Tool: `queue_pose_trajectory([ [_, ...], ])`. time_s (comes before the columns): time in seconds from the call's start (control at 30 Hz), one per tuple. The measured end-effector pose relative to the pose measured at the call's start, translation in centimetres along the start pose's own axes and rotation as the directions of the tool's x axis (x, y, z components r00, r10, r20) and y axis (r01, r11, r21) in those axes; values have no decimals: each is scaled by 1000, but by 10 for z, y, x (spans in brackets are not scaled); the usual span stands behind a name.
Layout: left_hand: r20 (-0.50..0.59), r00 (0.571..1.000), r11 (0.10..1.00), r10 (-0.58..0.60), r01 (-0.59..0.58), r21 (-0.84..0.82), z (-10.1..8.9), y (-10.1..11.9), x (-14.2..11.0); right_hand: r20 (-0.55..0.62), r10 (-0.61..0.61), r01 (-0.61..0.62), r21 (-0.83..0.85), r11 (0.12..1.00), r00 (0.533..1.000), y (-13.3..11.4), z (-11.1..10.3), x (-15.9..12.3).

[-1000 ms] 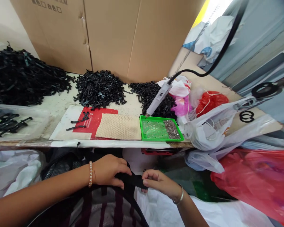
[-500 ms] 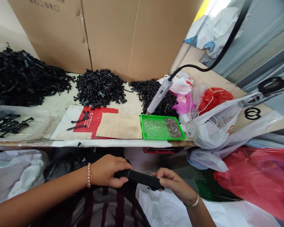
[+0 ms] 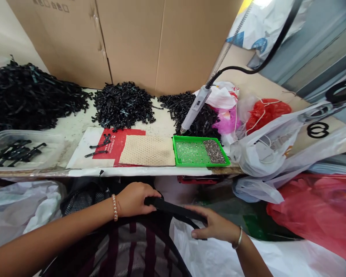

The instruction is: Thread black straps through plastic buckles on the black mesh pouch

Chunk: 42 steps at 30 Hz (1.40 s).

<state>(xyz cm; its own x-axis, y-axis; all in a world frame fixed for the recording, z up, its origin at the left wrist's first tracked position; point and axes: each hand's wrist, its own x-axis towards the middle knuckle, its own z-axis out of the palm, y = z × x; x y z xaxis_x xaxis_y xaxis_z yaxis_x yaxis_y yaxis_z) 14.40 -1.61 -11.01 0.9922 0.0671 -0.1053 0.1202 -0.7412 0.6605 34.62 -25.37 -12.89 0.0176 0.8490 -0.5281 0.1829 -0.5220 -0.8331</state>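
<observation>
Black fabric strap [image 3: 173, 209] stretches between two hands at the near edge of the scene, below the workbench [image 3: 75, 130]. The left hand [image 3: 134, 199], a bead bracelet at its wrist, is closed around the strap's left end. The right hand [image 3: 215, 227], wearing a metal bangle, lies over the strap's right end with fingers curled down on it. A second ago the hands were almost touching on a bunched bit of strap — now they are apart and the strap runs out long and nearly straight, so it seems to be getting drawn out of the dark striped bag [image 3: 132, 250] beneath it.

Farther off, on the bench, sit a green tray [image 3: 201, 151] of small studs, a beige honeycomb mat [image 3: 148, 151] to its left, and a white corded hand tool [image 3: 195, 109] leaning at the tray's far edge. Heaps of black plastic clips [image 3: 122, 104] line the far side before cardboard boxes [image 3: 138, 42]. Plastic bags [image 3: 276, 146] crowd the right.
</observation>
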Motion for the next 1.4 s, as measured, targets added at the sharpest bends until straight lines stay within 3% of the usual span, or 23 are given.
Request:
queue_pose_trajectory([
  [0.07, -4, 1000, 999, -30, 30, -18, 1, 1, 2, 57, 90, -86, -69, 994, 994, 4, -2, -4],
  [0.17, 22, 998, 998, -54, 55, -35, 2, 2, 3, -32, 141, -144, -138, 980, 989, 6, -7, -11],
  [0.27, -7, 998, 996, -59, 59, -61, 6, 1, 2, -157, 50, -87, -239, 967, 986, 3, -13, -17],
  [0.37, -62, 998, 999, 24, -27, -45, 12, -5, -2, -208, -36, -29, -300, 954, 977, 1, -17, -17],
  [0.47, -95, 985, 989, 146, -147, -7, 14, -11, -7, -174, 43, -62, -105, 993, 984, 0, -19, -17],
  [0.57, -126, 984, 990, 127, -134, -45, 13, -14, -10, -185, 79, -72, 40, 997, 980, 0, -23, -21],
  [0.87, 6, 1000, 975, 8, -7, -220, 8, -6, -5, -190, 64, -22, 215, 976, 980, 4, -28, -34],
  [0.97, 12, 1000, 983, -21, 23, -182, 7, -1, -3, -230, 19, 43, 262, 964, 973, -2, -26, -34],
  [1.17, 11, 1000, 994, 27, -26, -107, 7, -4, -2, -279, -46, 130, 290, 948, 959, -6, -25, -35],
  [1.23, -63, 997, 999, 37, -39, -28, 6, -6, -2, -308, -33, 148, 358, 922, 951, -4, -22, -33],
  [1.3, -242, 968, 994, 69, -46, 102, 5, -4, -2, -342, -24, 186, 450, 873, 939, -4, -15, -32],
  [1.4, -474, 851, 954, 226, -93, 286, 4, 11, -5, -350, -22, 244, 605, 758, 936, -11, 3, -29],
])
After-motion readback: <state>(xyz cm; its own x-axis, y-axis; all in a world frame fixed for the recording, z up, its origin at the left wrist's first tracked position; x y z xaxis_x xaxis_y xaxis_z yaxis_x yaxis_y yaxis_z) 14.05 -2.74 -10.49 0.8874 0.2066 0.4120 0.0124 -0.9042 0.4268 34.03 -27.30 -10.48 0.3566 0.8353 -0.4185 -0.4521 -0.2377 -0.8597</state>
